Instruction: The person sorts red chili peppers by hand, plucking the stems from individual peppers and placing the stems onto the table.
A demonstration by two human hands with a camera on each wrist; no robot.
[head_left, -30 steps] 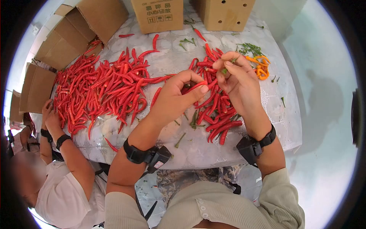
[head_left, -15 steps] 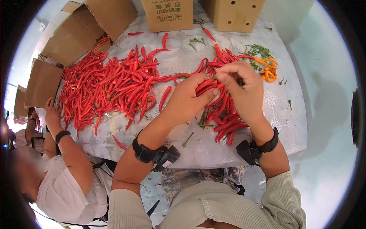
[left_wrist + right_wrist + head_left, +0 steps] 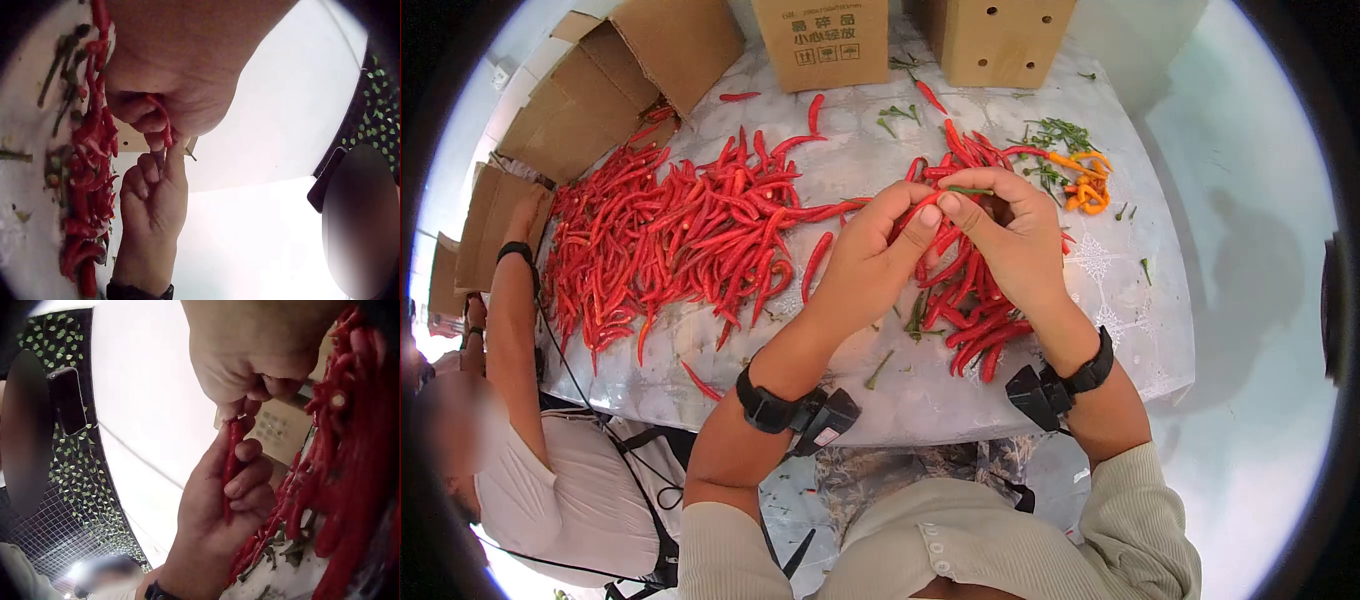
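My left hand grips a slim red chili pepper, its body lying along the curled fingers in the right wrist view. At the chili's top end, my right hand pinches the green stem between thumb and forefinger. Both thumb tips meet there. The chili's thin tip shows beneath the left palm in the left wrist view. Close below the hands lies a heap of red chilies, partly hidden by them.
A large pile of red chilies spreads at the left beside an open cardboard box. Orange chilies and green stems lie at the right. Two cartons stand behind. Another person sits at the left.
A second ago my right hand was apart, holding a green stem piece; it has come left to meet the left hand at the chili's top. The other person's arm has reached toward the box.
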